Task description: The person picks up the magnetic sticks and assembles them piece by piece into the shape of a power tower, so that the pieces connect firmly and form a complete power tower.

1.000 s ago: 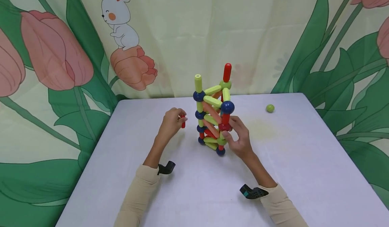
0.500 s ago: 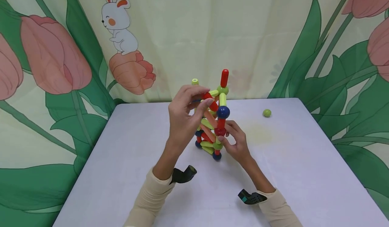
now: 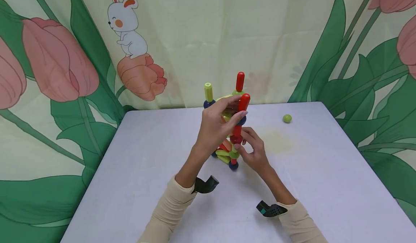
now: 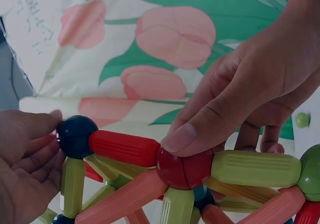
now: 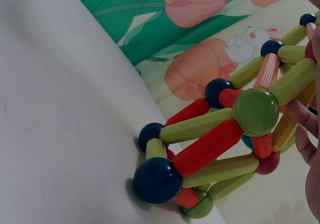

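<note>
A tower of magnetic rods and balls (image 3: pixel 224 158) stands on the table, built of yellow-green, red and orange rods with dark blue, green and red balls. In the head view my left hand (image 3: pixel 214 127) pinches a red magnetic rod (image 3: pixel 244 102) upright at the dark blue ball (image 3: pixel 242 120) on the tower's near top corner. Whether rod and ball touch is hard to see. Lower down, my right hand (image 3: pixel 256 152) grips the tower at a red ball (image 3: pixel 235 139); the left wrist view shows its thumb on that red ball (image 4: pixel 184 169). The left hand hides part of the tower.
A loose green ball (image 3: pixel 287 118) lies on the white table (image 3: pixel 312 163), right of the tower. Behind the table's back edge hangs a curtain (image 3: pixel 260 40) printed with tulips and a rabbit. A yellow-green rod (image 3: pixel 208 91) and a red rod (image 3: pixel 240 81) stick up from the tower.
My left hand has moved right and up from beside the tower to its near top corner, bringing the red magnetic rod along and turning it upright. My right hand keeps its grip.
</note>
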Motion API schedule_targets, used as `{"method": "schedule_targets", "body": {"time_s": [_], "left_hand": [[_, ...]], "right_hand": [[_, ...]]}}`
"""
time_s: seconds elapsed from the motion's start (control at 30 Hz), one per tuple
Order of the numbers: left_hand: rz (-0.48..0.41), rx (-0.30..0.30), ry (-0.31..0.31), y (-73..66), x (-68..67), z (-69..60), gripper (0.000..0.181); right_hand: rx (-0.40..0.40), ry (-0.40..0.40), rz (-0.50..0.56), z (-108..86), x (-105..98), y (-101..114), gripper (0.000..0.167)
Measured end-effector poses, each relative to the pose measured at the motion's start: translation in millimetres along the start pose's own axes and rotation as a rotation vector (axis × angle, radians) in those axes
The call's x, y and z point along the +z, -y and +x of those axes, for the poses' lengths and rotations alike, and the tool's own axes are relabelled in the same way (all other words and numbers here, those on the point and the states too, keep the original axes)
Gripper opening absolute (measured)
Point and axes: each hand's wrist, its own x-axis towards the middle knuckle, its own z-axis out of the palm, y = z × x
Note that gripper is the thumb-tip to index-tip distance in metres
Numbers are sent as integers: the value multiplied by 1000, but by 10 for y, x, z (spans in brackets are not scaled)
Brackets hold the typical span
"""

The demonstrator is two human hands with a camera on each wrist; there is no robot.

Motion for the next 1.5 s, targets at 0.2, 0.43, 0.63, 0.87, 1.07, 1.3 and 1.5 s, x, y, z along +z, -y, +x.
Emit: {"method": "schedule_targets", "body": {"time_s": [0.2, 0.43, 0.63, 0.87, 1.07, 1.3, 1.5], "left_hand": [[24, 10, -64, 1, 19, -19, 41], [21, 16, -94, 6, 19, -40, 39], [28, 21, -110, 8, 19, -49, 41], [27, 14, -113, 24, 49, -46, 42], [40, 117, -252, 58, 48, -62, 32], [108, 71, -537, 304, -128, -108, 27], [-195, -203, -262, 490, -216, -60, 37]], "right_hand": [[4, 2, 2, 7, 6, -2, 43], [4, 7, -9, -1, 12, -15, 45], [-16, 19, -20, 30, -7, -11, 44], [-97, -84, -84, 74, -110, -118, 46], [327, -383, -356, 278, -591, -620, 28], [942, 19, -714, 293, -1171, -1229, 58], [966, 208, -727, 185, -1282, -1519, 53]]}}
